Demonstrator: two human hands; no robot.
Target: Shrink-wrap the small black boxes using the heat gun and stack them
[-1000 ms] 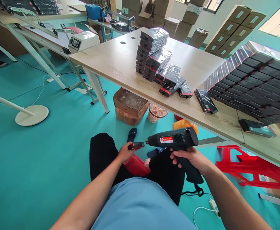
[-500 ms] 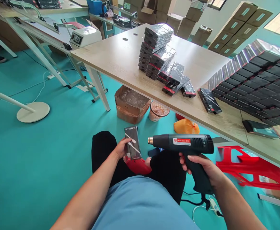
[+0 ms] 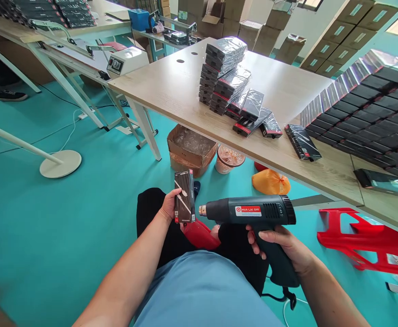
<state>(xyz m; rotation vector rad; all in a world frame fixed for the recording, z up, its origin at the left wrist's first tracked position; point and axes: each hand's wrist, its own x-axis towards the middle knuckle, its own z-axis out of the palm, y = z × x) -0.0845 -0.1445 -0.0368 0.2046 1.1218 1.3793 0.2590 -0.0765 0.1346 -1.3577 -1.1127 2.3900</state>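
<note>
My left hand (image 3: 170, 203) grips a slim black box (image 3: 184, 206) by its left side, thumb across the front. White cable plugs are printed on the box, which is held upright above my lap. A dark heat gun (image 3: 250, 211) with a red and white label lies level in my right hand (image 3: 281, 243), whose fingers wrap its handle. The metal nozzle points left at the box's right edge, a small gap away. A black cord hangs from the handle's base. Part of my left fingers is hidden behind the box.
A wooden table (image 3: 171, 97) ahead bears film-wrapped black boxes (image 3: 231, 75) and a large stack (image 3: 365, 109) at right. Beneath are a carton (image 3: 190, 150) of clear film, a bucket (image 3: 228, 161) and an orange bag (image 3: 270, 181). A red plastic stool (image 3: 365, 234) lies right; a lamp base (image 3: 61, 163) stands left.
The heat gun has moved left and slightly down, nearer the box. My left hand has raised the box a little and turned its face more toward me. The view has shifted slightly.
</note>
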